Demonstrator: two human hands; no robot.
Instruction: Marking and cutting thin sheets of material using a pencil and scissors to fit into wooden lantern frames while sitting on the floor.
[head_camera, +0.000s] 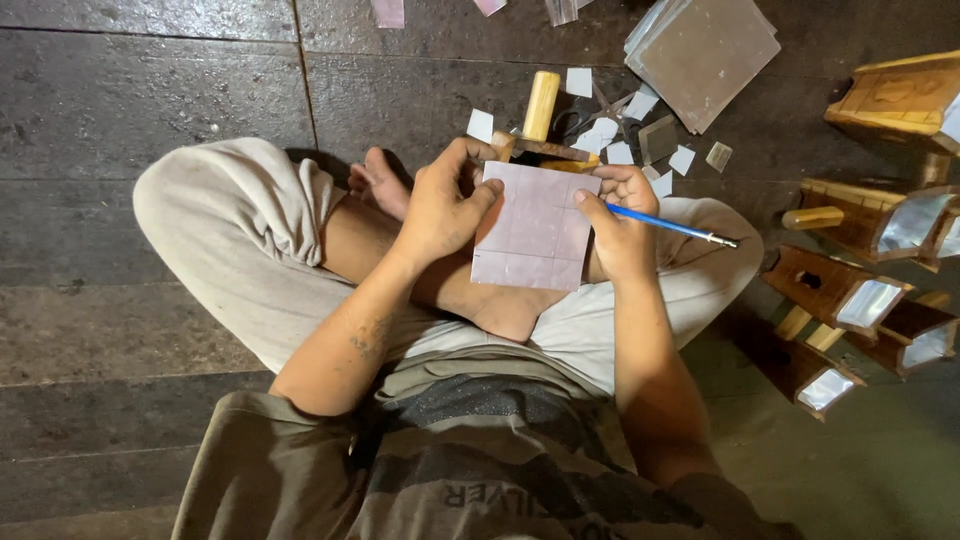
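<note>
I sit cross-legged on a dark floor. My left hand (445, 205) grips the left edge of a square, pale pinkish sheet (535, 228) scored with grid lines, holding it over my lap. My right hand (622, 225) pinches the sheet's right edge and also holds a thin blue pen-like tool (668, 226), whose metal tip points right. Behind the sheet lies a wooden tool with a pale round handle (541, 104).
Small cut pale squares (600, 135) litter the floor ahead. A stack of larger square sheets (702, 52) lies at the upper right. Wooden box-like pieces with shiny panels (868, 225) crowd the right side. My bent knees (225, 215) fill the middle.
</note>
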